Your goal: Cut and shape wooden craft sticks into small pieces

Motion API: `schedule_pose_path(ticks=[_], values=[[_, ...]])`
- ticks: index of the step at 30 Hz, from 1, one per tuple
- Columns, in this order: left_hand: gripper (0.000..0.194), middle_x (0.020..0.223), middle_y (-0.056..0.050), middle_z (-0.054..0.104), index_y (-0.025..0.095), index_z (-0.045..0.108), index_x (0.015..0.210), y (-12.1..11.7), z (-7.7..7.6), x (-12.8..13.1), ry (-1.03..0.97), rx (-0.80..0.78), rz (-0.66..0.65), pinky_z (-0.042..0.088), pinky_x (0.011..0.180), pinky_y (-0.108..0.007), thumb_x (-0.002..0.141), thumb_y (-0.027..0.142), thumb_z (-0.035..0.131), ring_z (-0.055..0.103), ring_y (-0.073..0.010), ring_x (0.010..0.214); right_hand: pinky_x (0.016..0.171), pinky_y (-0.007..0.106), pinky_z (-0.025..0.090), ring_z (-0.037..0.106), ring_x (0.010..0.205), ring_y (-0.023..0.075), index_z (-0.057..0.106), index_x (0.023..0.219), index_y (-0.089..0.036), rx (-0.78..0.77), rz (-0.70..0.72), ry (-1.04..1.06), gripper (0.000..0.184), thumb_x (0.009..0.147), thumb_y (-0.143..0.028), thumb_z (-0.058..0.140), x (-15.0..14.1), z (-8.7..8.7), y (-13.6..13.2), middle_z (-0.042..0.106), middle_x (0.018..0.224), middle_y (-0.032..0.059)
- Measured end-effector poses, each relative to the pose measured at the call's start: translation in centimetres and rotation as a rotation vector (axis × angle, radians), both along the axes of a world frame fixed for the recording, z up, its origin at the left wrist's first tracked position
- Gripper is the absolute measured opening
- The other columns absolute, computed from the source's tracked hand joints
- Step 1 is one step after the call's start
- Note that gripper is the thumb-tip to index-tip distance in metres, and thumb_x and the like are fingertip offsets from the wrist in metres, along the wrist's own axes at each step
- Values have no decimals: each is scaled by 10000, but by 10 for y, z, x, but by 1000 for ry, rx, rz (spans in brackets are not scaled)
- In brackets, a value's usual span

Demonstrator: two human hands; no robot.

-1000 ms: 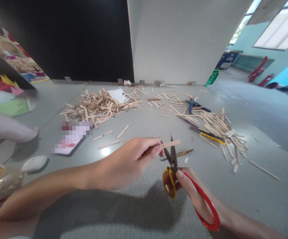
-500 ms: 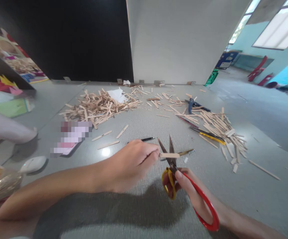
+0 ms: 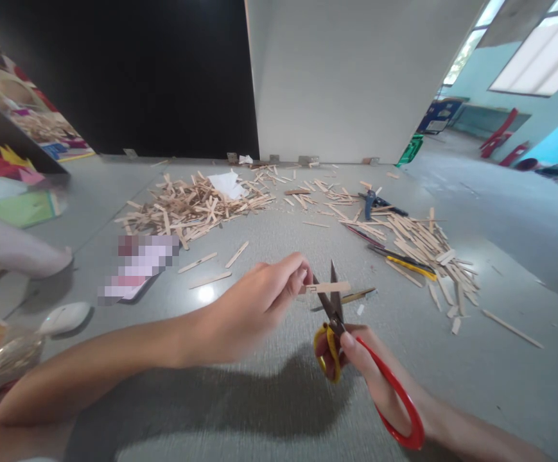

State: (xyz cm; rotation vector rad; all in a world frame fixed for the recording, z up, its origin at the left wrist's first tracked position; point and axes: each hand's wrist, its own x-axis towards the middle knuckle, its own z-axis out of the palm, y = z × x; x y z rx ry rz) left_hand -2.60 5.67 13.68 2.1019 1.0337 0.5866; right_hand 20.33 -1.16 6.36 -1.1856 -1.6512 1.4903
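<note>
Pinched in the fingers of my left hand [image 3: 264, 298] is a flat wooden craft stick [image 3: 340, 287] with dark marks near the held end. My right hand [image 3: 363, 359] grips a pair of scissors [image 3: 334, 316] with one red handle loop and one loop wrapped in yellow. The blades point away from me and stand apart, with the stick crossing them. On the table below the stick lies a slim brownish pointed tool [image 3: 358, 295], partly hidden by the blades. A small white scrap [image 3: 360, 309] rests beside it.
A heap of wooden sticks [image 3: 196, 208] with white paper [image 3: 227, 184] lies back left, another pile [image 3: 418, 240] at right with pens [image 3: 411, 263] and blue-handled pliers [image 3: 370, 204]. A phone [image 3: 148, 263] and white mouse [image 3: 65, 318] sit left, near another person's arm [image 3: 18, 247]. Panels [image 3: 346, 83] rise behind.
My left hand has lifted slightly and its fingers have shifted on the stick. The stick now crosses higher on the blades, which have come a little closer together.
</note>
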Motion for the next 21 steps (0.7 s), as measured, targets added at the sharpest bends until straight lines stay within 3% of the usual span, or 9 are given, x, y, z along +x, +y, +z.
schedule_pose_path(ticks=[13, 16, 21], values=[[285, 690, 71, 464, 227, 538, 1007, -1, -4, 0, -38, 32, 112, 328, 547, -271, 1136, 342, 312, 402, -131, 559, 687, 336, 451, 583, 726, 201, 668, 875, -183, -13, -6, -20, 736, 1047, -832, 365, 1, -4, -3, 637, 768, 63], [259, 623, 96, 406, 228, 531, 984, -2, -2, 1, -48, 37, 122, 299, 520, -268, 1129, 352, 356, 360, -123, 522, 691, 335, 440, 584, 727, 200, 670, 871, -182, 11, -4, -5, 729, 1064, -810, 353, 2, -8, -2, 640, 764, 63], [247, 641, 92, 437, 225, 515, 918, -1, -1, 3, -79, 28, 111, 300, 514, -261, 1106, 349, 413, 367, -111, 532, 697, 338, 433, 572, 718, 198, 665, 863, -184, -1, -32, 7, 702, 1060, -798, 390, 1, -10, -1, 634, 756, 57]])
